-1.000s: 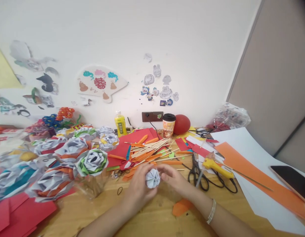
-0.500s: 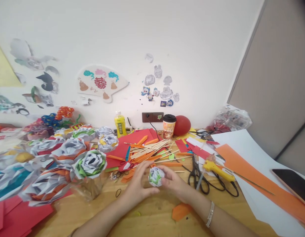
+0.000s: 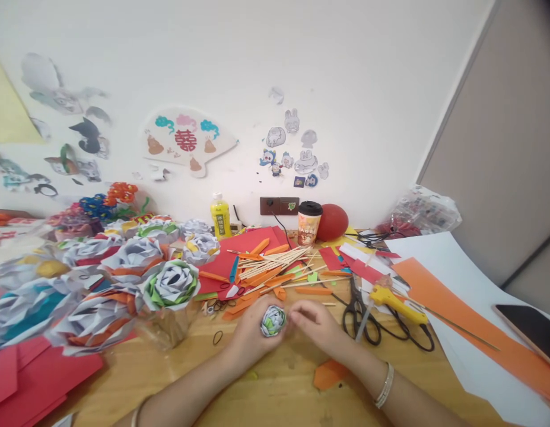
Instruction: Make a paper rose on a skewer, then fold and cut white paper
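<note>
A small folded paper flower (image 3: 273, 321), white with green edges, sits between both my hands just above the wooden table (image 3: 275, 391). My left hand (image 3: 249, 337) curls around its left side with thumb and fingers closed on it. From the right, my right hand (image 3: 314, 325) pinches its edge; a silver bracelet is on that wrist. A pile of thin wooden sticks (image 3: 275, 267) and orange paper strips lies just beyond my hands.
Many finished paper flowers (image 3: 170, 284) crowd the left. Black scissors (image 3: 359, 308) and a yellow glue gun (image 3: 397, 302) lie to the right, near orange paper (image 3: 457, 314) and a phone (image 3: 530, 323). A yellow bottle (image 3: 220, 216), cup (image 3: 309, 223) and red ball (image 3: 332, 222) stand by the wall.
The paper flower has been turned in my hands, its green-edged face now showing instead of the white pleated underside. Both hands stayed near the same spot; the view shifted slightly.
</note>
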The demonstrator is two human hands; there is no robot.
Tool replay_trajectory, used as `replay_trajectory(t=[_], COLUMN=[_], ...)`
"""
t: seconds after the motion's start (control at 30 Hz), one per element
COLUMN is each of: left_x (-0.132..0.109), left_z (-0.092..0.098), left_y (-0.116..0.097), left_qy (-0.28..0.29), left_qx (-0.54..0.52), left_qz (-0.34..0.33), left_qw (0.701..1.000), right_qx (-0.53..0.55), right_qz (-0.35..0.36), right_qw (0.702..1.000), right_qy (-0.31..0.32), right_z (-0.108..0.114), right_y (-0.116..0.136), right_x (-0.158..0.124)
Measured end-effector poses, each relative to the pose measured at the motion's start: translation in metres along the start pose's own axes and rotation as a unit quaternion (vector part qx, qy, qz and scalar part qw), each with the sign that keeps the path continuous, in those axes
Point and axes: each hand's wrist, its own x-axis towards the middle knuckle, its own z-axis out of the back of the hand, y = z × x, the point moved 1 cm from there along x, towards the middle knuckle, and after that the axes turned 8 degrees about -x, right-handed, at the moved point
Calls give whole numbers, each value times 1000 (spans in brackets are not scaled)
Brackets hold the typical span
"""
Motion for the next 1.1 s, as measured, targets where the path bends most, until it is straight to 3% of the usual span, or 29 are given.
replay_trajectory(t=[0.17,0.37,0.47,0.6,0.73,0.9,1.1], left_x=[-1,0,0,2,4,5,2], left_z=[-2,-5,-4,-1,1,0,0], left_y=[5,4,4,7,9,10,6], left_qy=[54,63,61,41,24,23,33], left_qx=[2,19,4,23,26,0,-20], left_qz=[1,-4,3,37,57,44,11], left_qw=[999,998,998,998,998,999,999], right_qx=[-213,-265,-311,-458,-554,-565,-545], right_qz=[69,114,132,27,-77,-77,-89], right_qw=[975,956,941,887,829,820,833], right_qy=[12,45,19,-43,9,57,31], right_z=[-8,-6,8,33,49,48,38], right_y=[8,13,14,3,-11,-22,-17], right_x=[-7,-10,-6,5,11,12,14])
